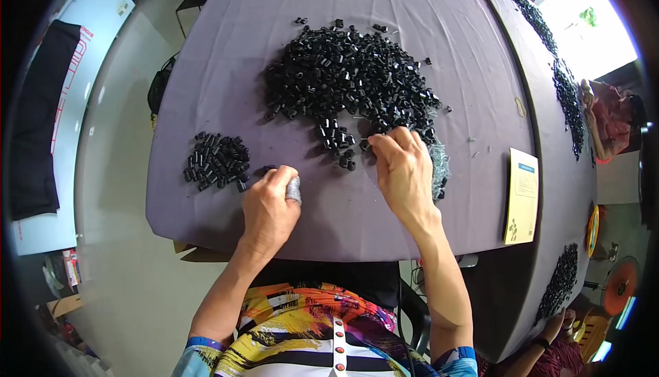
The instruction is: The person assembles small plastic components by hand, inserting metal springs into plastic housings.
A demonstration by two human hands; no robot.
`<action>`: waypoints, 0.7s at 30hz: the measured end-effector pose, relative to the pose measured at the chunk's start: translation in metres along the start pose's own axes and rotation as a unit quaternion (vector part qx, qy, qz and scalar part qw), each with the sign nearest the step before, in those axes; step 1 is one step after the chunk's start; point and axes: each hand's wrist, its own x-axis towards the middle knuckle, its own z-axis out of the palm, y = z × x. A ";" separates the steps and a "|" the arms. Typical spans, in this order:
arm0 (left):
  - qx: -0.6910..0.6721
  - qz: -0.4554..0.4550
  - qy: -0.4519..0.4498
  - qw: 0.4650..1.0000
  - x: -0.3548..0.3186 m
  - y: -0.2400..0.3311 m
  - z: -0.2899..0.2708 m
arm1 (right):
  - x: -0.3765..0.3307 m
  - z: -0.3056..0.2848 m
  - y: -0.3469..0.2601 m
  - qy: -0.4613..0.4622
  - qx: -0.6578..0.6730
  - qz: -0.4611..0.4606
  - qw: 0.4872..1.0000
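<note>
My left hand (269, 207) is closed near the table's front edge, its thumb wrapped in grey tape. Whatever its curled fingers hold is hidden; a few black pieces (268, 169) show right beside its knuckles. My right hand (405, 174) is in a pinch at the near side of the large heap, with a small black plastic piece (365, 145) at its fingertips. That large heap of small black plastic pieces (350, 68) spreads over the table's middle. Several loose ones (336, 136) lie between both hands. Left of my left hand is a smaller pile of the same pieces (218, 162).
Pale, thread-like scraps (440, 164) lie against my right hand's outer side. A yellow booklet (522, 197) rests at the right on the grey tablecloth (213, 95). Beyond a seam, further black heaps (564, 277) line the right side, where other people sit (607, 119). A fan (620, 286) stands lower right.
</note>
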 end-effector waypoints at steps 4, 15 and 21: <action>0.023 -0.009 0.020 1.000 0.000 -0.018 -0.008 | 0.015 0.014 0.002 -0.025 -0.094 -0.023 0.995; 0.007 -0.051 0.036 0.998 -0.010 -0.017 -0.007 | 0.030 0.017 -0.005 -0.139 -0.206 -0.070 0.966; 0.007 -0.020 0.071 0.997 -0.014 -0.020 -0.002 | 0.033 0.021 -0.014 -0.150 -0.247 -0.040 0.956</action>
